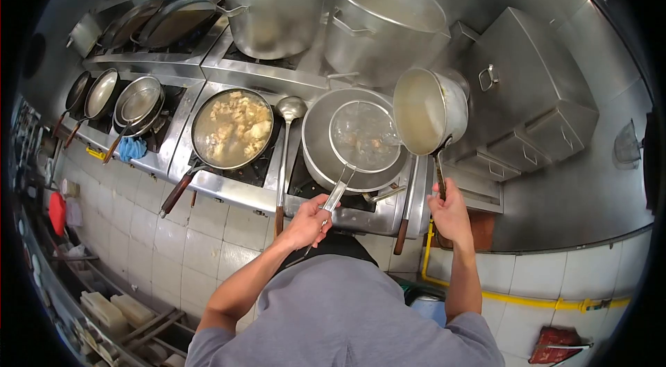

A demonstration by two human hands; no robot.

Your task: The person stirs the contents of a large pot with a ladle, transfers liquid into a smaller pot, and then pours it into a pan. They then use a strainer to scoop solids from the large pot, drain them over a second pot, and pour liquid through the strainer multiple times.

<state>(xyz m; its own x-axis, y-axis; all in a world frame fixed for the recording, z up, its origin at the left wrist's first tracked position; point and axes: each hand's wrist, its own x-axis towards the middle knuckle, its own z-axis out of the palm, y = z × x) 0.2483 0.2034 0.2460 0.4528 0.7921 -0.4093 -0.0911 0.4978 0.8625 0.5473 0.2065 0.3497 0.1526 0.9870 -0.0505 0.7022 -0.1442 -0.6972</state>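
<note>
My left hand (310, 223) is closed around the handle of a round mesh strainer (354, 121), which sits over a wide metal pot (316, 114) on the stove. Small brownish bits lie in the mesh. My right hand (452, 213) grips the dark handle of a saucepan (454, 105). The saucepan is tilted, its mouth turned left toward the strainer, and liquid seems to run from its lip into the mesh. To the left of the pot, a ladle (291, 109) rests with its handle toward me, beside a frying pan (196, 132) of pale chunks in liquid.
Two tall stockpots (274, 23) stand at the back, steam around the right one. Several pans (104, 93) and a blue cloth (132, 149) are at left. A utensil with a wooden handle (401, 236) sticks out over the stove's front edge. A yellow pipe (499, 295) runs low at right.
</note>
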